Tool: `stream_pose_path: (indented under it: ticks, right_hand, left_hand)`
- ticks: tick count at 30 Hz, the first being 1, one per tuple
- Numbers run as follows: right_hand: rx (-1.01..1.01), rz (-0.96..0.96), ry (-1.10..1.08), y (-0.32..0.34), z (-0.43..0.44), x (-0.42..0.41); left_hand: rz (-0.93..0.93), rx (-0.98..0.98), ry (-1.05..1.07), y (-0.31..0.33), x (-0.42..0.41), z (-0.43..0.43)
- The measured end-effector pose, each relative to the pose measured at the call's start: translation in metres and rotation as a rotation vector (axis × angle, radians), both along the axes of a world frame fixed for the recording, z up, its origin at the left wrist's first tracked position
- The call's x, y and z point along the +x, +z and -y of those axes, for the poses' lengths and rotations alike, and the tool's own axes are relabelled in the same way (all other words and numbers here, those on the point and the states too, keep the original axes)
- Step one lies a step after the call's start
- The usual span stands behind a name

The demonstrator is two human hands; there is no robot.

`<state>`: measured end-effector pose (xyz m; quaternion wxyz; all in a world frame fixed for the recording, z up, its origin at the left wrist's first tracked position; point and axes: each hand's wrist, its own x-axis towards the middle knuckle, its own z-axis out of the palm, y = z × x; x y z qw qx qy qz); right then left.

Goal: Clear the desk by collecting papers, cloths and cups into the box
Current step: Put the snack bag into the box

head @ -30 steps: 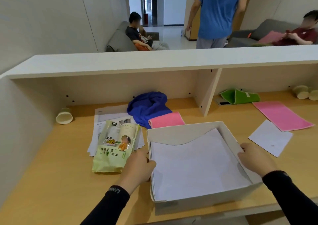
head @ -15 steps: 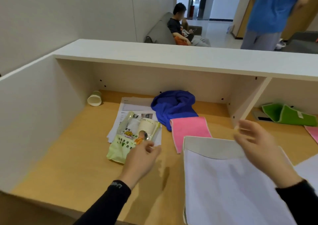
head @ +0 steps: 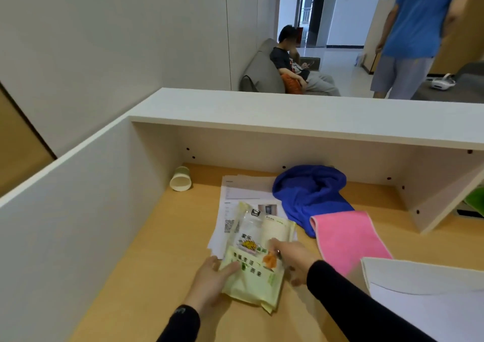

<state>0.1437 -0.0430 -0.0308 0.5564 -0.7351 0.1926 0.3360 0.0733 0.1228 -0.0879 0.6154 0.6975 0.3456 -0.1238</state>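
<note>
Nearest, left hand (head: 209, 281) and right hand (head: 293, 260) with fingers pinching a pale green packet (head: 255, 271) atop printed papers (head: 246, 200) on the worktop (head: 157, 250), white box (head: 429, 294) right, pink cloth (head: 348, 237), blue cloth (head: 311, 192), tipped paper cup (head: 180, 179) farthest.

This is an office or shared workroom. A light wooden desk (head: 136, 276) sits inside a white cubicle frame, with a side panel (head: 65, 211) along its left edge and a shelf (head: 301, 111) running above its far edge (small peg holes dot the back board). Printed papers (head: 243, 192) lie near the far edge, and a paper cup (head: 180, 179) rests on its side in the far left corner. Beyond the shelf is a lounge area with plain pale walls: one person sits on a grey sofa (head: 262, 72), another stands nearby, and a corridor opens behind them.
</note>
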Motion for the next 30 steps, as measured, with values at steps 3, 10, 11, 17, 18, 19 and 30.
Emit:
stream_pose_path:
  ticks: [3,10,11,17,18,19,30]
  right_hand:
    - [0.081,-0.076,-0.14,-0.018,-0.01,0.001]
    - [0.153,0.052,-0.218,-0.014,-0.019,0.004]
    - [0.161,0.07,-0.238,-0.009,-0.015,0.004]
    - [0.053,0.29,-0.221,0.054,0.057,-0.017]
    - [0.033,0.323,-0.196,0.065,0.072,-0.026]
    - [0.019,0.359,-0.186,0.076,0.09,-0.038]
    - [-0.107,0.281,-0.4,0.082,0.256,-0.172]
  left_hand:
    - [0.112,-0.074,0.016,-0.008,0.012,0.0]
    - [0.325,0.052,-0.15,0.022,0.031,0.013]
    - [0.358,0.048,-0.174,0.031,0.033,0.016]
    - [0.5,-0.055,-0.359,0.083,0.036,0.06]
    - [0.52,-0.071,-0.385,0.089,0.035,0.071]
    - [0.544,-0.09,-0.416,0.095,0.033,0.086]
    - [0.489,-0.177,-0.823,0.099,-0.005,0.249]
